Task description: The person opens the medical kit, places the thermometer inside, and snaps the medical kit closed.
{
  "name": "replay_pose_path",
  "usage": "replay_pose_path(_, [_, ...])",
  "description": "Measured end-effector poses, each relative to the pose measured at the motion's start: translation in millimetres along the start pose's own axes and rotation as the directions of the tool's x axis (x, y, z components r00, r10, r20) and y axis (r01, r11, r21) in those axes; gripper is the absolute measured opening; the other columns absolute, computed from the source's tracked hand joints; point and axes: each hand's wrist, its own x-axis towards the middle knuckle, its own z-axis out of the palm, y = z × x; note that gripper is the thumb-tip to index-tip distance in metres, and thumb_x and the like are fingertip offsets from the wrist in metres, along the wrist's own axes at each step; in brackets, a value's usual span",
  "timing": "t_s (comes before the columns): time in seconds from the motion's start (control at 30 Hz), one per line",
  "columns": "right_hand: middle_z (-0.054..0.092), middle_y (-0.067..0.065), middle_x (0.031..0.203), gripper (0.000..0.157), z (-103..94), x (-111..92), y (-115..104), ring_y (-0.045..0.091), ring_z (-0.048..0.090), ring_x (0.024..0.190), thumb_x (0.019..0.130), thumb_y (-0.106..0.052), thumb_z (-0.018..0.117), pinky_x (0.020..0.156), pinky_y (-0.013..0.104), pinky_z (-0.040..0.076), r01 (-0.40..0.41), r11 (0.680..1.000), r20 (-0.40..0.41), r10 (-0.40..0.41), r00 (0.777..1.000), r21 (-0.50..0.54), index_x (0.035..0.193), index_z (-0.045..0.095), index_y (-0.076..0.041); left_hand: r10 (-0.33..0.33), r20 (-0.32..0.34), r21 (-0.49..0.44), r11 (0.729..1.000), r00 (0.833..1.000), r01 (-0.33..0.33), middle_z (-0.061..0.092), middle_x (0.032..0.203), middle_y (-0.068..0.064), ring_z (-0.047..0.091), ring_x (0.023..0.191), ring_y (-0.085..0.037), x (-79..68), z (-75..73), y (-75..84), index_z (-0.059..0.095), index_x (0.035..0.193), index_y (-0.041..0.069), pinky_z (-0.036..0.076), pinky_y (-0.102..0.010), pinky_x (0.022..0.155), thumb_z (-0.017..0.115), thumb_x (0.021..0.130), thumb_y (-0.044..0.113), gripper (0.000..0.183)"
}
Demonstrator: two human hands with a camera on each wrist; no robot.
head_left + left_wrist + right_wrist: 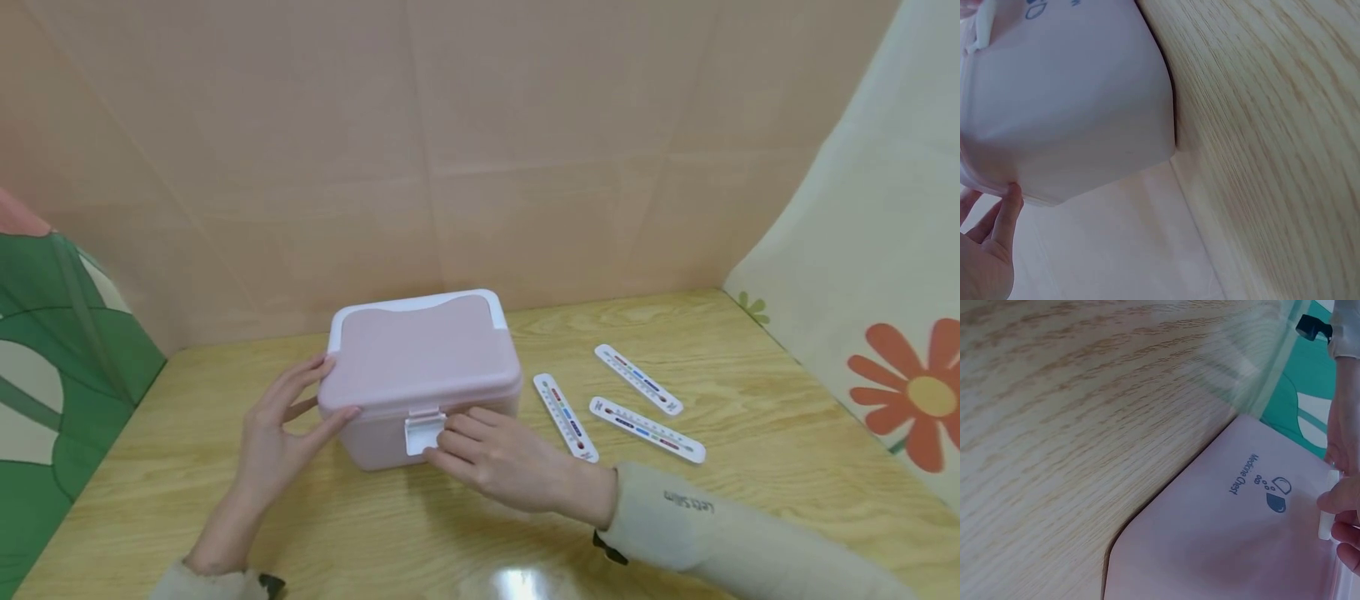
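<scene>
A pink medicine box (420, 350) with a white-trimmed lid stands on the table, its lid down. My left hand (281, 433) grips the lid's front left corner, thumb at the front edge and fingers along the left side. On the box front, my right hand (498, 462) pinches the white latch (424, 435) at its right side. In the right wrist view, the thumb lies over the latch (1329, 515) with other fingers near the lid rim, and "Medicine Chest" print (1246, 475) shows on the front.
Right of the box lie three white thermometer strips: one nearest the box (566, 417), one farther back (639, 380) and one in front (647, 430). A beige cloth (450, 167) hangs behind the wooden table (750, 467); a flower-patterned cloth (862, 250) borders the right.
</scene>
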Motion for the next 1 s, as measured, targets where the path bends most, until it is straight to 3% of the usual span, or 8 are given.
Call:
replay_pose_path(0.23, [0.065,-0.004,0.102,0.028,-0.5,-1.0,-0.4,0.015,0.057,0.103,0.087,-0.014,0.056,0.095,0.026,0.048,-0.022,1.000,0.008,0.022,1.000,0.017,0.113,0.066,-0.015,-0.008,0.008,0.002,1.000,1.000,0.008,0.058,0.132,-0.014,0.047,0.121,0.007,0.4,-0.1,-0.2,0.063,0.124,0.005,0.052,-0.009,0.083,0.084,0.067,-0.003,0.061])
replay_pose_path(0.43, [0.063,0.000,0.100,0.028,-2.6,-4.5,1.1,0.017,0.057,0.099,0.079,-0.011,0.066,0.097,0.026,0.049,-0.084,0.970,-0.137,0.117,0.984,0.226,0.107,0.067,-0.010,-0.008,-0.004,-0.006,1.000,1.000,0.008,0.059,0.131,-0.015,0.049,0.121,0.007,0.0,-0.4,1.3,0.064,0.123,0.004,0.053,-0.009,0.082,0.083,0.067,-0.004,0.060])
replay_pose_path(0.53, [0.063,0.003,0.100,0.024,-5.5,-8.5,5.8,0.019,0.058,0.098,0.083,-0.008,0.061,0.093,0.027,0.051,-0.107,0.950,-0.232,0.180,0.956,0.294,0.107,0.067,-0.007,0.001,-0.009,-0.008,1.000,1.000,-0.001,0.059,0.130,-0.016,0.049,0.120,0.006,-0.2,-0.3,1.0,0.064,0.123,0.004,0.053,-0.009,0.082,0.083,0.066,-0.005,0.060])
replay_pose_path(0.73, [0.062,0.008,0.103,0.023,-8.9,-19.5,18.1,0.023,0.058,0.095,0.088,-0.010,0.056,0.078,0.030,0.053,-0.219,0.908,-0.354,0.348,0.868,0.357,0.106,0.068,-0.005,0.008,-0.012,-0.006,1.000,1.000,-0.008,0.060,0.130,-0.016,0.050,0.120,0.007,-0.6,-0.4,-0.1,0.064,0.123,0.005,0.053,-0.009,0.082,0.083,0.066,-0.005,0.061])
replay_pose_path(0.9, [0.060,0.014,0.112,0.031,-8.7,-27.3,25.8,0.026,0.057,0.098,0.090,-0.020,0.061,0.080,0.035,0.055,-0.329,0.855,-0.338,0.471,0.815,0.400,0.115,0.064,-0.002,0.005,-0.017,-0.005,1.000,1.000,-0.005,0.059,0.130,-0.016,0.049,0.120,0.007,-0.9,-0.4,-0.5,0.064,0.123,0.005,0.053,-0.009,0.082,0.083,0.066,-0.005,0.061])
replay_pose_path(1.0, [0.059,0.019,0.121,0.043,-6.8,-31.8,28.9,0.031,0.057,0.108,0.094,-0.033,0.058,0.088,0.041,0.055,-0.400,0.806,-0.292,0.547,0.784,0.436,0.121,0.061,0.001,0.006,-0.020,-0.006,1.000,1.000,-0.007,0.060,0.130,-0.017,0.049,0.121,0.006,-0.9,-0.8,0.2,0.064,0.124,0.004,0.052,-0.009,0.083,0.083,0.067,-0.005,0.061])
